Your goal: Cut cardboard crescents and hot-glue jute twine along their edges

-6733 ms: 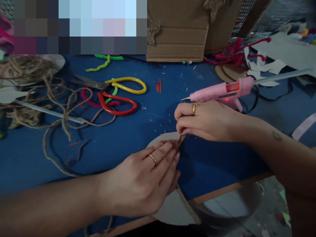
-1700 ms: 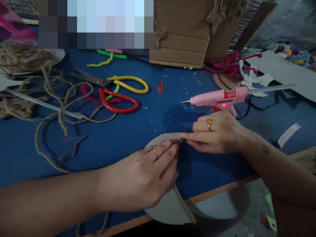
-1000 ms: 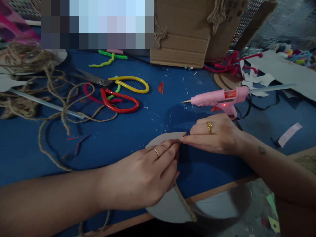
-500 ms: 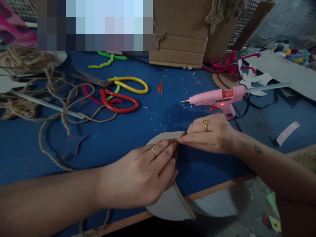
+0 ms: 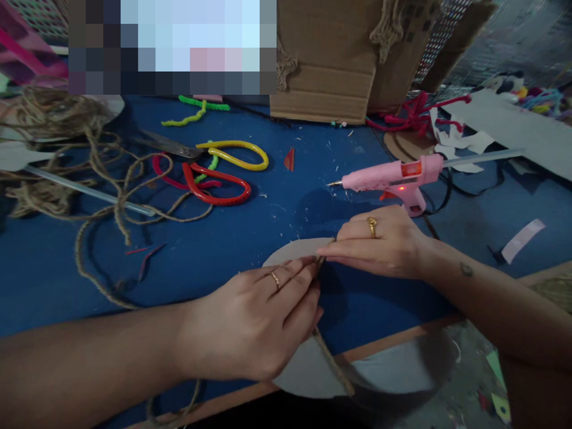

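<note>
A grey-white card piece [image 5: 308, 372] with a curved outline lies at the table's front edge, partly under my left hand [image 5: 263, 316]. Brown twine [image 5: 330, 357] runs along its straight right side. My left fingers press together on the twine and the card's edge. My right hand [image 5: 379, 244] pinches the twine near the card's top corner, its fingertips close to the left ones. Just beyond my right hand, a pink glue gun [image 5: 393, 176] lies on its side with a small light glowing and a glue stick in its back.
Scissors [image 5: 223, 179] with red and yellow handles lie at the left, beside tangled twine [image 5: 53, 113] and a loose glue stick [image 5: 89, 190]. A cardboard structure [image 5: 322, 65] stands at the back. Paper scraps [image 5: 465, 143] and red pipe cleaners [image 5: 411, 113] are at the back right.
My right fingertips have shifted slightly left along the twine, toward my left fingers. My left hand has barely moved.
</note>
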Tool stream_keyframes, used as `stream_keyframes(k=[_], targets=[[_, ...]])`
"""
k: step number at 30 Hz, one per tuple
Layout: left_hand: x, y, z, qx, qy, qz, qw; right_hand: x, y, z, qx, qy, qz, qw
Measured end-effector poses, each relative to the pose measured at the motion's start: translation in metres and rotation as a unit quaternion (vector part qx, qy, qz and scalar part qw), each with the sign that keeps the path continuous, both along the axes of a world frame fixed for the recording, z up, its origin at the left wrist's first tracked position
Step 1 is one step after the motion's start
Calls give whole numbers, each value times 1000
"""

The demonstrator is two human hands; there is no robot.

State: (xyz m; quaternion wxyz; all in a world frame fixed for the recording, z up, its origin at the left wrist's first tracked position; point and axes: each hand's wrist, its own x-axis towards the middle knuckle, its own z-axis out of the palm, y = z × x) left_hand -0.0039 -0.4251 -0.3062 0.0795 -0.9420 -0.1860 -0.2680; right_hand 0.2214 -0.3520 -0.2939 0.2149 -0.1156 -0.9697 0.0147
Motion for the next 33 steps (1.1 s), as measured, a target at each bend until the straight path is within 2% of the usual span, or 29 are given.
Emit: stream_keyframes(k=[5,11,19,27,33], targets=[[0,0,-2,-9,-9,6,1000,1,1,-4,-29,-6,0,1000],[3,2,-1,4,-17,51,999,2,0,-4,-32,-3,-9,999],[2,1,-1,-20,-22,22,999,2,0,-4,-32,4,-6,999],[3,2,0,-27,-17,49,998,0,2,-6,-77,4,-10,997],[2,3,-1,-46,-14,11,999,0,1,-3,-67,-1,-12,998]])
